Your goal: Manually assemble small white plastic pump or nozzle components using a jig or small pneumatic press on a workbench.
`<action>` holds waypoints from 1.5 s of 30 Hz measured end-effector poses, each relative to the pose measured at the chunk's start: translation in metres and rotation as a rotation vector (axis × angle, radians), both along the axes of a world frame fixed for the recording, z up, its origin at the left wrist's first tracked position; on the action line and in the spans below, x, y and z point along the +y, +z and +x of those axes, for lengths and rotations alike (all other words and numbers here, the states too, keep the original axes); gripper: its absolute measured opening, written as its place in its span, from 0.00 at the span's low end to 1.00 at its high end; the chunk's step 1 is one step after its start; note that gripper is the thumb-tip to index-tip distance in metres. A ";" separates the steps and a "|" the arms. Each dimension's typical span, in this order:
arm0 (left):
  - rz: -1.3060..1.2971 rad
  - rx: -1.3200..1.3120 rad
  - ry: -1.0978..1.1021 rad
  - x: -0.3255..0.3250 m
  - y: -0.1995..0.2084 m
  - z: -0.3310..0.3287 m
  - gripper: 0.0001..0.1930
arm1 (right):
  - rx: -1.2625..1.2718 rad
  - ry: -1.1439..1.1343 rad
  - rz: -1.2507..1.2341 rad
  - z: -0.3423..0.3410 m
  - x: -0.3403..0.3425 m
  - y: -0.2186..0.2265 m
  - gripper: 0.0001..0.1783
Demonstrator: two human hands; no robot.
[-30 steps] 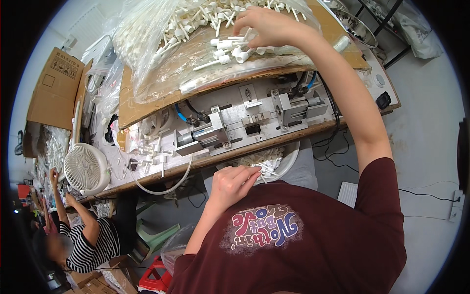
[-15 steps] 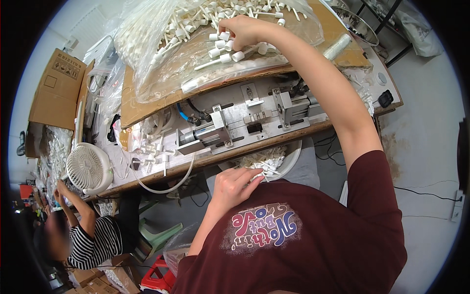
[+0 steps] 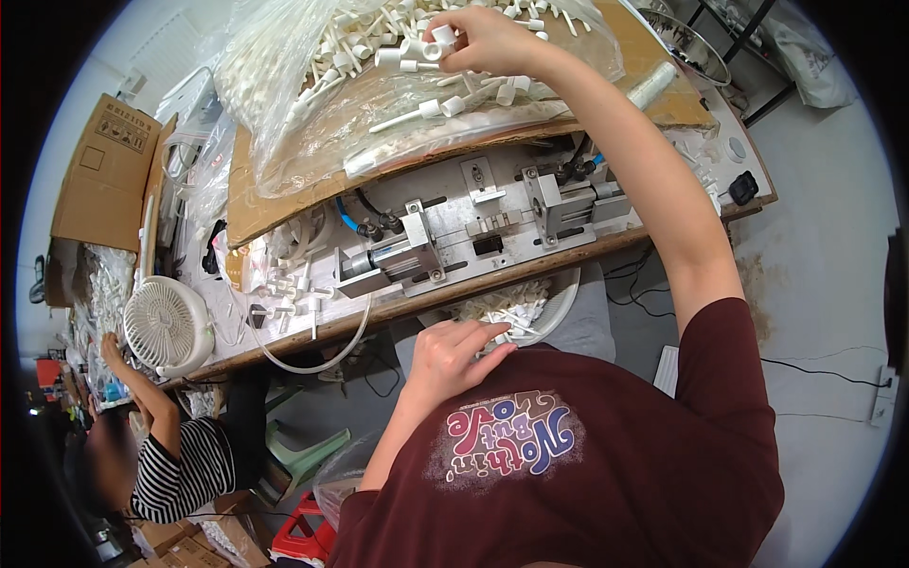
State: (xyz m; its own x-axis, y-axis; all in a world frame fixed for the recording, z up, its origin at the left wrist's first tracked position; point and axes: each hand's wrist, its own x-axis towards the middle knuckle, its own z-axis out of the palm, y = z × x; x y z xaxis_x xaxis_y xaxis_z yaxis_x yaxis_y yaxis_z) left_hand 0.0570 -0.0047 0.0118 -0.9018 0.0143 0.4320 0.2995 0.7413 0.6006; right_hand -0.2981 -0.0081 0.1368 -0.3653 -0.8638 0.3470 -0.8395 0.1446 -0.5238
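Note:
My right hand [image 3: 492, 41] reaches over the far side of the bench, its fingers closed on several white plastic caps [image 3: 438, 44]. Under and around it, more white caps with thin stems [image 3: 365, 45] lie heaped on clear plastic sheeting over cardboard. My left hand [image 3: 453, 358] rests near my lap, fingers stretched and thumb apart, beside a white basket [image 3: 574, 301] of small white pieces [image 3: 516, 317]. Nothing shows between its fingers. Between the hands, a metal fixture [image 3: 488, 227] with two facing cylinders sits along the bench's front edge.
A white fan [image 3: 169, 327] stands on the bench at left, near loose white stemmed pieces [image 3: 301, 295]. A clear hose [image 3: 322, 364] loops over the front edge. Further left sits a person in a striped top [image 3: 185, 470]. A metal bowl [image 3: 686, 43] is at far right.
My right hand has lifted slightly and now has several caps bunched in its fingers, raised off the sheeting. My left hand has barely moved.

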 end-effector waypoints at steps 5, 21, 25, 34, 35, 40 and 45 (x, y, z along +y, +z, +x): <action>0.000 0.046 0.026 0.000 0.001 -0.004 0.10 | -0.584 0.066 -0.240 -0.009 0.011 -0.003 0.13; 1.013 -0.029 0.010 -0.026 0.048 -0.030 0.20 | 0.076 0.126 -0.348 0.159 0.124 -0.058 0.15; 0.989 0.001 0.028 -0.015 0.045 -0.030 0.20 | 0.080 0.034 -0.422 0.160 0.136 -0.069 0.18; 0.178 0.105 0.333 0.002 0.003 -0.040 0.19 | -0.006 -0.199 -0.493 0.167 0.147 -0.079 0.21; 0.099 0.122 0.354 0.002 -0.001 -0.042 0.18 | -0.008 -0.213 -0.491 0.168 0.148 -0.081 0.21; -0.254 0.208 0.350 -0.004 -0.017 -0.055 0.14 | -0.015 -0.226 -0.482 0.169 0.151 -0.086 0.21; -0.320 0.158 0.330 0.003 -0.016 -0.060 0.14 | -0.053 -0.216 -0.477 0.172 0.153 -0.087 0.23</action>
